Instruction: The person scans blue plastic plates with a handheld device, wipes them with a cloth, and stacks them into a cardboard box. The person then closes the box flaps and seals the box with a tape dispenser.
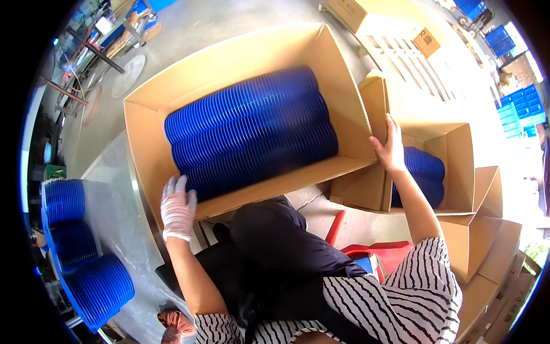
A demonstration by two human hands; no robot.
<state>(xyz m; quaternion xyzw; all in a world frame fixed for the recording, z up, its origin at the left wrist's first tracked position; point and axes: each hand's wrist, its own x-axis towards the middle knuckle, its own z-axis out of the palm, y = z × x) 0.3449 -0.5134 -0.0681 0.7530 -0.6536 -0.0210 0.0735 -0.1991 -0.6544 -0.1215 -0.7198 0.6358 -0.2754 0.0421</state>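
Note:
A large open cardboard box point(229, 57) lies in front of me, packed with rows of ribbed, stacked blue plastic pieces point(252, 126). My left hand point(178, 209), in a pale striped glove, grips its near left corner, fingers over the rim. Bare, my right hand point(392, 148) holds the right end, thumb at the corner and fingers stretched along the outside. Just beyond that hand stands a second open cardboard box point(458, 166) with similar blue stacks point(424, 175) inside. The box's underside is hidden.
More blue stacks point(97, 286) rest on a grey tabletop point(117, 229) to the left. Further cardboard boxes point(481, 246) crowd the right side. A red stool point(378, 252) is near my legs. Beyond lies a wooden pallet point(401, 60); blue crates point(521, 106) are at the far right.

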